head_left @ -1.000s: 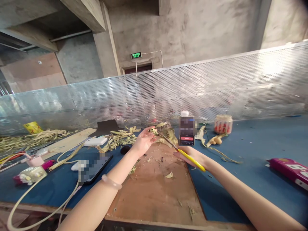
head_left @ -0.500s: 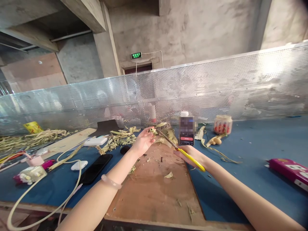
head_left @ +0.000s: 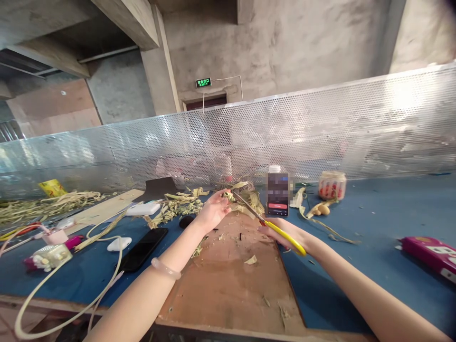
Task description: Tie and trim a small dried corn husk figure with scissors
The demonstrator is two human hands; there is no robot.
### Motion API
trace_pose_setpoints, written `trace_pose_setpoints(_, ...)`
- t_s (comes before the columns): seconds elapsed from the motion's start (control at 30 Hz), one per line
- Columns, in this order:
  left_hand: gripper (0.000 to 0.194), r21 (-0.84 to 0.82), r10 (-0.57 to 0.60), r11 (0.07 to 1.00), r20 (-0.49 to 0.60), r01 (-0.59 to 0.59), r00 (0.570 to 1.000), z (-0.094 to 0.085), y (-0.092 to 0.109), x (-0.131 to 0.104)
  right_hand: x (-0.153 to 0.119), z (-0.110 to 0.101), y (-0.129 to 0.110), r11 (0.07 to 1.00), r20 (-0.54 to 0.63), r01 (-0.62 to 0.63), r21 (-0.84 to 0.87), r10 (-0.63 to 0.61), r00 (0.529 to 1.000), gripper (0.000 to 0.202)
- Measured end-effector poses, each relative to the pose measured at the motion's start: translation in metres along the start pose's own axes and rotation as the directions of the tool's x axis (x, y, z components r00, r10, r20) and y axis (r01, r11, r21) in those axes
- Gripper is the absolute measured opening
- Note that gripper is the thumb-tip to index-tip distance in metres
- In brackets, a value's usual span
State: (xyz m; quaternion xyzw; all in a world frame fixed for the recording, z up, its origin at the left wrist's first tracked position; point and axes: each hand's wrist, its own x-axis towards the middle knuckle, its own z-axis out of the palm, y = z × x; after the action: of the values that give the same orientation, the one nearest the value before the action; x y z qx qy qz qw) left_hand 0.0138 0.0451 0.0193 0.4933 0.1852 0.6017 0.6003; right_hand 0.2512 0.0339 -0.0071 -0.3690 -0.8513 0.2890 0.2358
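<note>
My left hand (head_left: 214, 211) is closed on a small pale-green piece of dried plant (head_left: 228, 195), pinched at the fingertips. My right hand (head_left: 281, 232) grips a pair of scissors (head_left: 285, 236) by yellow handles. Their long metal blades point away and to the left, with the tips close to the plant piece; whether they touch it I cannot tell. Both hands are above a brown wooden board (head_left: 231, 280) strewn with dry scraps. Behind them lies a heap of dried leaves and stalks (head_left: 254, 199). Part of my right hand's fingers is hidden behind the handles.
A lit phone (head_left: 278, 194) stands upright beyond my right hand, near a jar (head_left: 332, 185). A black phone (head_left: 144, 249), white cable (head_left: 21, 308) and white case (head_left: 118, 244) lie left. A purple box (head_left: 429, 256) is far right. Perforated metal panels (head_left: 302, 128) close off the back.
Both hands keep nearly the same pose and hold the same things. The whole view has shifted very slightly to the right.
</note>
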Motion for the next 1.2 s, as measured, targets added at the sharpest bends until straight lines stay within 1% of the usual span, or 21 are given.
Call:
trace_pose_setpoints(0.17,0.026,0.023,-0.005,1.000,-0.016,0.005,1.000,0.001,0.001,0.000,0.003,0.002,0.003,0.996,-0.066,0.058,-0.071,-0.063,0.996,0.036)
trace_pose_setpoints(0.33,0.029,-0.021,-0.006,1.000,-0.034,0.005,0.999,0.002,0.002,0.000,0.004,0.004,0.001,0.996,-0.106,0.050,-0.079,-0.058,0.993,0.037)
trace_pose_setpoints(0.53,0.029,-0.011,-0.013,1.000,-0.020,0.012,1.000,0.001,0.003,0.000,0.003,0.004,-0.002,0.994,-0.095,0.048,-0.096,-0.057,0.994,0.039)
trace_pose_setpoints(0.67,0.026,0.010,-0.008,1.000,-0.017,0.008,1.000,0.002,0.001,-0.001,0.002,0.005,-0.001,0.995,-0.034,0.030,-0.093,-0.033,0.999,0.036)
trace_pose_setpoints(0.73,0.024,0.024,-0.010,1.000,-0.016,0.010,1.000,0.003,0.001,-0.002,0.002,0.005,-0.001,0.995,-0.023,0.030,-0.090,-0.032,0.999,0.035)
trace_pose_setpoints(0.93,0.023,0.040,-0.002,0.999,-0.022,0.003,1.000,0.004,0.002,-0.002,0.003,0.004,-0.003,0.994,-0.091,0.013,-0.105,-0.022,0.996,0.042)
trace_pose_setpoints(1.03,0.022,0.035,-0.004,0.999,0.000,0.004,1.000,0.003,0.003,-0.002,0.004,0.005,-0.005,0.994,-0.133,0.022,-0.107,-0.036,0.991,0.045)
trace_pose_setpoints(1.2,0.024,0.006,0.005,1.000,0.038,-0.006,0.999,0.000,0.005,-0.001,0.004,0.005,-0.007,0.992,-0.138,0.043,-0.115,-0.059,0.989,0.045)
